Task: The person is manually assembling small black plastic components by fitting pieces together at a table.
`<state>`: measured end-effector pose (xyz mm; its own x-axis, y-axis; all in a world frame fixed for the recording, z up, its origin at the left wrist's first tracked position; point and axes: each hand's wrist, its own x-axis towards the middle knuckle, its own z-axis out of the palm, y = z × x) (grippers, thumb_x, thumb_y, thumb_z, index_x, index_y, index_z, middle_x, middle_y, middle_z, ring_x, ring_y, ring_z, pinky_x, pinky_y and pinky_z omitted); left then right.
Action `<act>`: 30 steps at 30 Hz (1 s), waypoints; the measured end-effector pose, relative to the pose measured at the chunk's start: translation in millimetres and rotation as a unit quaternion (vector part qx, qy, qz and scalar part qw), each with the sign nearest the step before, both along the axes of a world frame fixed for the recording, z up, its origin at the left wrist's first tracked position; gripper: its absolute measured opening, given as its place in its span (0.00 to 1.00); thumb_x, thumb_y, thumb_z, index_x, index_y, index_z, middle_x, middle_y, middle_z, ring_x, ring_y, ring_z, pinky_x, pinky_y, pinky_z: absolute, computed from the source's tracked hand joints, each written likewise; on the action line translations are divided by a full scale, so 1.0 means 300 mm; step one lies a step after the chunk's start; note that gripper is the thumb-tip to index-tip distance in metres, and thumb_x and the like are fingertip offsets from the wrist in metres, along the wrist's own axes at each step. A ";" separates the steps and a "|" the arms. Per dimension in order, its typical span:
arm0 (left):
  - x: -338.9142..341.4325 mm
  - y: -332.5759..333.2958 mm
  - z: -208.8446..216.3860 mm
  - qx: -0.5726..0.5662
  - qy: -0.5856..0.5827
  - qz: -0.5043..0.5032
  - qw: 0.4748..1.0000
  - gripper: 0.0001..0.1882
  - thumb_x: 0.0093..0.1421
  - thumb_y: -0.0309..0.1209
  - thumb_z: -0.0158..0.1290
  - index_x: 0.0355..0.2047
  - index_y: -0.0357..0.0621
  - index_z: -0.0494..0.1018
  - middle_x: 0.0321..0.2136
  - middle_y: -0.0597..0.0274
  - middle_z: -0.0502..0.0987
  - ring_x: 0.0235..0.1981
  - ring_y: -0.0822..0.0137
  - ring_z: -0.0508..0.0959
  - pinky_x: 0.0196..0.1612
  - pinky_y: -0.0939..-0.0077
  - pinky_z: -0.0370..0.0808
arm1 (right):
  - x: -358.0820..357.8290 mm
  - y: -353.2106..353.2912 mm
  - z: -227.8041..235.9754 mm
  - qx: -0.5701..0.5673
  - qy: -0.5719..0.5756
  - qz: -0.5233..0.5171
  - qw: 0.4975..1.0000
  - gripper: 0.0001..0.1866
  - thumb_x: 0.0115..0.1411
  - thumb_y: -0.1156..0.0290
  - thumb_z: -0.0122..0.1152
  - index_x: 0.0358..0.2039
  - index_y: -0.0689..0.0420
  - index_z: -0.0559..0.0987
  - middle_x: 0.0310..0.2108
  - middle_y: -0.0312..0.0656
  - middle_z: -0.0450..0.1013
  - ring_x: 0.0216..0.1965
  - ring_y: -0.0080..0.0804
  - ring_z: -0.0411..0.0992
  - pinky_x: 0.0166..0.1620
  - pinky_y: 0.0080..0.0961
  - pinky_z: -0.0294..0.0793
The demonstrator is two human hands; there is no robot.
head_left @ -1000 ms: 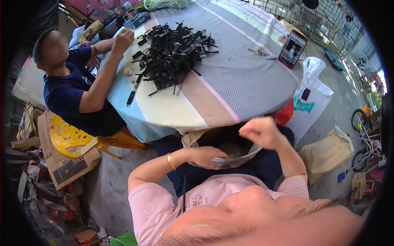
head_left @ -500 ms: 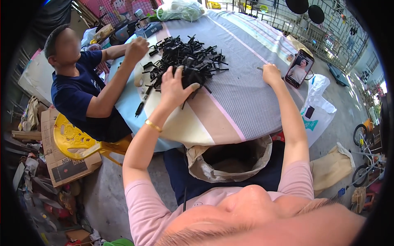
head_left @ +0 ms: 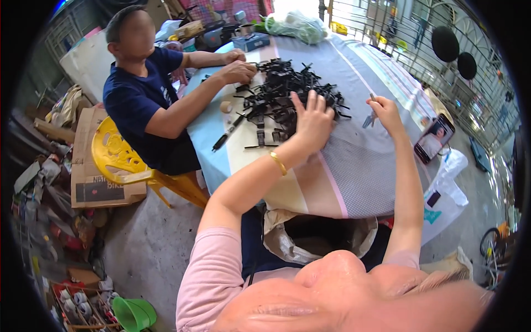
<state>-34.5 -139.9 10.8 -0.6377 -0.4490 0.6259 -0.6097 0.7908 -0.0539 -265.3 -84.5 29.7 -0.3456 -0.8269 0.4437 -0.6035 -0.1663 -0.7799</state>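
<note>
While laying the left fingers (head_left: 312, 101), spread well apart, on the near right side of a heap of black pieces (head_left: 276, 83) piled on the bench (head_left: 368, 174) beside a tape roll (head_left: 225, 107) and a marker (head_left: 228, 133), pinching a small metal tool (head_left: 368, 120) between nearly closed right fingers (head_left: 379, 104), right of the heap and near a phone (head_left: 435, 141). Sitting with an open pale sack (head_left: 281, 239) just below the near edge.

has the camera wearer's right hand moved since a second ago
Yes, the right hand has moved forward, from the near edge of the tablecloth to left of the phone.
</note>
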 end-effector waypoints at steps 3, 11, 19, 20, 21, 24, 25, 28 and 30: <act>-0.022 0.018 -0.027 -0.010 -0.068 -0.010 0.998 0.11 0.48 0.37 0.51 0.28 0.45 0.75 0.49 0.48 0.64 0.56 0.49 0.57 0.53 0.26 0.36 | 0.075 0.020 -0.034 -0.059 -0.020 -0.007 0.998 0.11 0.56 0.68 0.52 0.26 0.63 0.76 0.13 0.28 0.61 0.16 0.13 0.58 0.19 0.15 0.54; -0.019 -0.032 -0.028 0.063 0.004 -0.088 0.994 0.13 0.50 0.24 0.46 0.37 0.46 0.71 0.35 0.60 0.73 0.40 0.61 0.73 0.55 0.55 0.58 | 0.136 0.074 -0.014 -0.111 -0.214 0.062 0.968 0.10 0.61 0.67 0.47 0.31 0.62 0.70 0.17 0.31 0.64 0.19 0.14 0.65 0.23 0.13 0.66; 0.016 0.021 0.079 0.213 0.367 -0.267 0.865 0.18 0.55 0.16 0.41 0.46 0.39 0.66 0.43 0.54 0.71 0.42 0.60 0.74 0.42 0.72 0.72 | 0.292 0.098 -0.028 -0.079 0.015 0.065 0.995 0.18 0.48 0.66 0.66 0.36 0.62 0.74 0.16 0.28 0.62 0.17 0.11 0.57 0.19 0.10 0.57; 0.016 0.033 0.078 0.279 0.396 -0.295 0.824 0.17 0.57 0.16 0.40 0.47 0.38 0.66 0.44 0.55 0.71 0.42 0.63 0.75 0.40 0.77 0.73 | 0.314 0.108 -0.030 -0.098 0.021 0.090 0.991 0.20 0.46 0.65 0.67 0.36 0.62 0.74 0.16 0.29 0.62 0.17 0.11 0.57 0.19 0.10 0.57; 0.011 0.050 0.072 0.365 0.428 -0.310 0.767 0.16 0.59 0.17 0.37 0.47 0.37 0.65 0.44 0.55 0.71 0.41 0.66 0.75 0.39 0.80 0.72 | 0.329 0.116 -0.033 -0.118 0.027 0.117 0.986 0.21 0.45 0.64 0.68 0.37 0.61 0.74 0.17 0.29 0.62 0.17 0.11 0.57 0.19 0.11 0.57; 0.016 0.038 0.055 0.524 0.437 -0.296 0.668 0.18 0.62 0.20 0.34 0.52 0.41 0.61 0.47 0.55 0.68 0.43 0.65 0.74 0.38 0.80 0.74 | 0.351 0.144 -0.023 -0.147 0.110 0.123 0.975 0.23 0.43 0.64 0.70 0.38 0.60 0.74 0.18 0.31 0.64 0.17 0.14 0.58 0.19 0.11 0.58; 0.020 0.034 0.056 0.560 0.430 -0.297 0.642 0.19 0.62 0.21 0.33 0.55 0.43 0.57 0.48 0.55 0.67 0.41 0.66 0.75 0.37 0.81 0.73 | 0.363 0.153 -0.013 -0.181 0.153 0.141 0.961 0.24 0.42 0.64 0.70 0.39 0.60 0.74 0.18 0.32 0.64 0.17 0.14 0.59 0.19 0.11 0.58; 0.021 0.038 0.046 0.560 0.403 -0.287 0.664 0.20 0.63 0.21 0.33 0.56 0.44 0.55 0.46 0.53 0.68 0.39 0.67 0.76 0.37 0.81 0.73 | 0.388 0.153 -0.021 -0.182 0.128 0.119 0.968 0.21 0.43 0.64 0.69 0.36 0.60 0.75 0.18 0.33 0.65 0.17 0.15 0.59 0.19 0.11 0.59; 0.015 0.046 0.041 0.552 0.405 -0.294 0.666 0.21 0.62 0.22 0.33 0.56 0.44 0.53 0.45 0.53 0.69 0.38 0.67 0.76 0.36 0.81 0.73 | 0.399 0.158 0.000 -0.131 0.059 0.101 0.984 0.13 0.47 0.69 0.65 0.33 0.61 0.75 0.18 0.32 0.67 0.18 0.13 0.61 0.20 0.11 0.60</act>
<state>-30.0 -126.2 23.1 -0.5602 -0.7431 0.3661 0.3482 0.1898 0.9180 -145.7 -37.2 29.6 -0.1190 -0.7258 0.6775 -0.6206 -0.4783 -0.6214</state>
